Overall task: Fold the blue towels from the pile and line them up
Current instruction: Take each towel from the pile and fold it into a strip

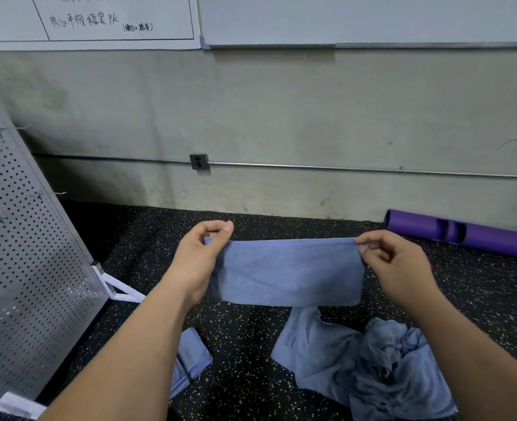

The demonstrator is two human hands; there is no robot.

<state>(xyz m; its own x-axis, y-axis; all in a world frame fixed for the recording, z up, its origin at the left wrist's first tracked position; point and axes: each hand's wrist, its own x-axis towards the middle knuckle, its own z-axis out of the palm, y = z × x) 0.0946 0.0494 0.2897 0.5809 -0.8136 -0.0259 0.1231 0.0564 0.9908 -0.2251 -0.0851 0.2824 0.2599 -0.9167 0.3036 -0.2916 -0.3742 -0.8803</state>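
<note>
Both hands are pinching the top corners of a soft blue terry towel (286, 271), left hand (201, 256) and right hand (395, 262), holding it doubled over the speckled black floor (245, 360), right above the rumpled pile of blue towels (372, 366).

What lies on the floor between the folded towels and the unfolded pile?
Only bare speckled floor separates the folded towels and the pile, as the head view shows.
</note>
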